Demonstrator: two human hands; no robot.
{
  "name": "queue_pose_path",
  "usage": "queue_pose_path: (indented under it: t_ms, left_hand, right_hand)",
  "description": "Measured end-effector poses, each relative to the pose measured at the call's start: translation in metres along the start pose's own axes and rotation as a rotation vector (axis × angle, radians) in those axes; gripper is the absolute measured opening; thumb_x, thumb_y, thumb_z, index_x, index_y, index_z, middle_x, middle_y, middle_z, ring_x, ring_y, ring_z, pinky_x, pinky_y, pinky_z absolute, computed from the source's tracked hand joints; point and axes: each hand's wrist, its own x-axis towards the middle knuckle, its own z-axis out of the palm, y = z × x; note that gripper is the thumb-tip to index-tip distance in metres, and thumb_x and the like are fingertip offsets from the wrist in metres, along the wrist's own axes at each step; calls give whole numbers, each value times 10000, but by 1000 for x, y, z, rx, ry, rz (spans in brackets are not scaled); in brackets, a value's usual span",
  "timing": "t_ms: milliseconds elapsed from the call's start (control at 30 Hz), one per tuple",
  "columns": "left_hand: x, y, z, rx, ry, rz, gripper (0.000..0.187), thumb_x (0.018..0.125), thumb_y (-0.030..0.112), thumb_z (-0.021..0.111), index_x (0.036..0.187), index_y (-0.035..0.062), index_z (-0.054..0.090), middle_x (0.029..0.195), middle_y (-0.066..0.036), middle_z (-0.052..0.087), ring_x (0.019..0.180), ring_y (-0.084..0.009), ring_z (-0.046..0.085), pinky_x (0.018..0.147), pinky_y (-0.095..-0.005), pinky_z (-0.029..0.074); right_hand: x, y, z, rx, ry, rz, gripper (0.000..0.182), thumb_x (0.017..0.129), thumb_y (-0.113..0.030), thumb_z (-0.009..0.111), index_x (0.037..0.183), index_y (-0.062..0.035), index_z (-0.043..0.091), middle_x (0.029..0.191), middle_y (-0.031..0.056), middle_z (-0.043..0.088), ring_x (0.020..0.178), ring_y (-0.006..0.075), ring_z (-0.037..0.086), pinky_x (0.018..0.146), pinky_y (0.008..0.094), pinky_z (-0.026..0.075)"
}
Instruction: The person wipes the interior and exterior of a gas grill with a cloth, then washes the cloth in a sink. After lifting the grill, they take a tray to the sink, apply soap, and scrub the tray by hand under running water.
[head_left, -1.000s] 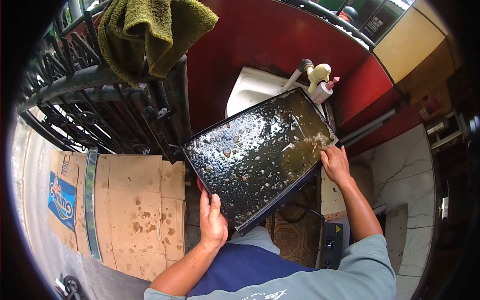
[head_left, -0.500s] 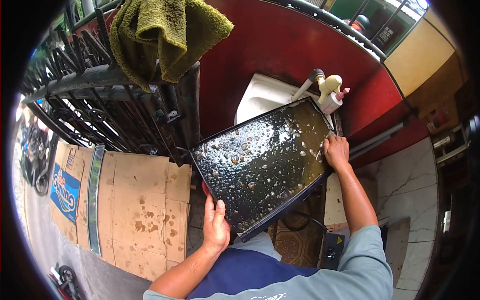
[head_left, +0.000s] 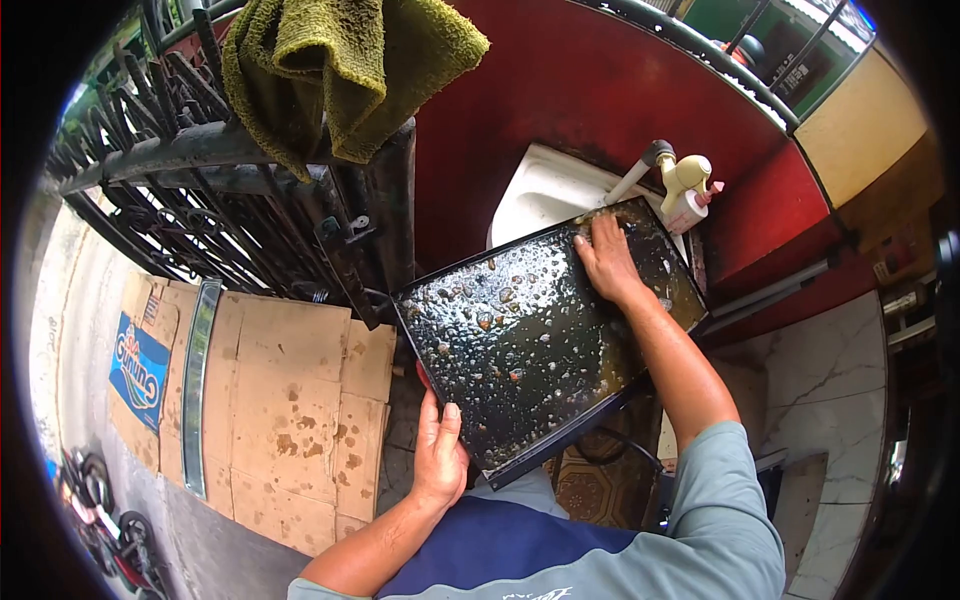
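Note:
A black rectangular tray [head_left: 510, 360] is tilted in front of me, its surface wet and strewn with bubbles and small food bits. Brownish liquid lies along its right side. My left hand [head_left: 440, 455] grips the tray's lower left edge, thumb on the near side and fingers partly hidden beneath. Near the far edge, my right hand [head_left: 608, 262] lies on the wet surface with its fingers stretched out; whether anything is under the fingertips is hidden. The tray's far edge overlaps a white sink [head_left: 545, 190].
A cream tap [head_left: 685, 175] and a pink-topped bottle [head_left: 688, 208] stand by the sink. A green cloth [head_left: 340, 80] hangs over the black metal gate [head_left: 240, 160]. Flattened cardboard [head_left: 270, 400] with a glass strip [head_left: 198, 390] lies at left. A red wall [head_left: 560, 90] rises behind.
My right hand has moved from the tray's right edge up and left onto its surface near the far edge. My left hand keeps its hold. The view has shifted slightly.

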Motion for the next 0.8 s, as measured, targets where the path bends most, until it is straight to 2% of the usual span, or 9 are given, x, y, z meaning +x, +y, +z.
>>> queue_pose_path:
  t_ms: [100, 300, 467, 600, 733, 800]
  left_hand:
    - [-1, 0, -1, -11, -8, -13, 537, 1069, 183, 438, 1555, 84, 233, 1504, -67, 412, 1354, -175, 410, 1152, -352, 304]
    - [-1, 5, 3, -60, -44, -26, 542, 1069, 174, 428, 1558, 82, 211, 1505, -82, 408, 1359, -191, 412, 1155, -370, 312]
    - [0, 2, 1, -62, -33, -19, 515, 1067, 181, 431, 1540, 85, 248, 1482, -84, 429, 1354, -195, 418, 1152, -377, 318]
    - [0, 4, 2, -64, -26, -13, 496, 1062, 189, 441, 1522, 86, 285, 1464, -82, 449, 1348, -195, 420, 1153, -383, 317]
    - [2, -3, -7, -49, -30, 0, 482, 1065, 183, 436, 1517, 96, 295, 1472, -76, 445, 1353, -202, 419, 1149, -383, 327]
    - [0, 2, -3, -73, -40, -14, 504, 1065, 184, 442, 1528, 83, 269, 1491, -75, 424, 1362, -193, 404, 1152, -369, 313]
  right_hand:
    - [-16, -38, -1, 43, -40, -53, 707, 1023, -419, 424, 1473, 109, 290, 1542, 349, 251, 1467, 454, 218, 1213, 477, 173]
    - [-72, -132, -8, 117, -202, -237, 740, 1025, -443, 407, 1498, 102, 242, 1569, 339, 192, 1495, 432, 143, 1225, 473, 119]
    - [-131, -170, -10, 140, -246, -435, 765, 1013, -450, 435, 1511, 91, 225, 1573, 334, 183, 1499, 429, 131, 1224, 484, 102]
    - [-141, -140, -35, 64, -347, -426, 758, 1019, -438, 437, 1525, 74, 198, 1587, 311, 177, 1501, 414, 143, 1225, 473, 111]
    - [-100, -42, -33, 12, -159, -101, 678, 1025, -363, 445, 1527, 43, 239, 1585, 294, 210, 1496, 393, 186, 1225, 422, 142]
    - [-76, -9, -35, 47, -66, -30, 609, 1019, -328, 457, 1481, 53, 347, 1559, 294, 278, 1472, 403, 245, 1213, 421, 198]
